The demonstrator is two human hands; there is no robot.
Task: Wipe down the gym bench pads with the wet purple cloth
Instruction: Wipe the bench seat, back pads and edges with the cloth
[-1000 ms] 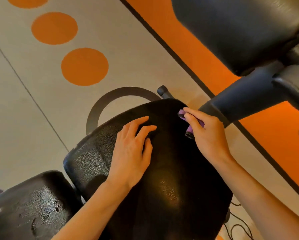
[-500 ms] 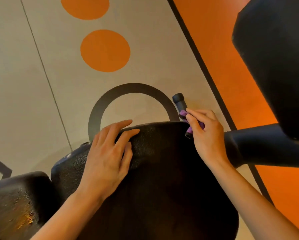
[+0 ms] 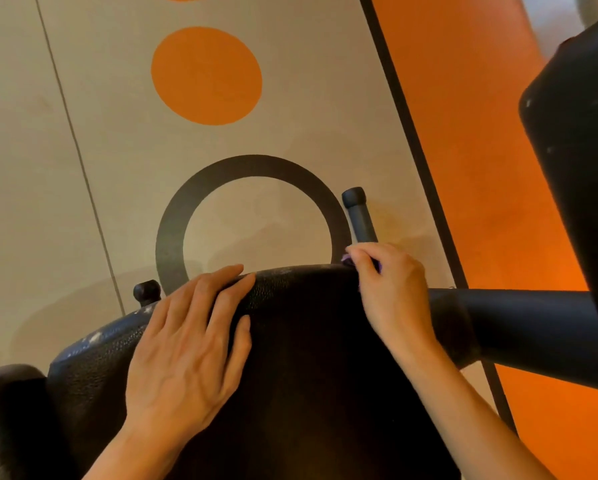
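Cloth (image 3: 348,260) sat bunched in my right hand (image 3: 391,289), fingers clenched round it at the pad's (image 3: 311,358) far edge, presumably to scrub that rim. Beside that grip, my left hand (image 3: 190,344) lay flat and released, bracing the pad.

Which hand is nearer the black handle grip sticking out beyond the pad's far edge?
Right. The right hand sits just below the handle grip, holding the purple cloth at the pad edge. The left hand lies flat on the pad, well off to the grip's left.
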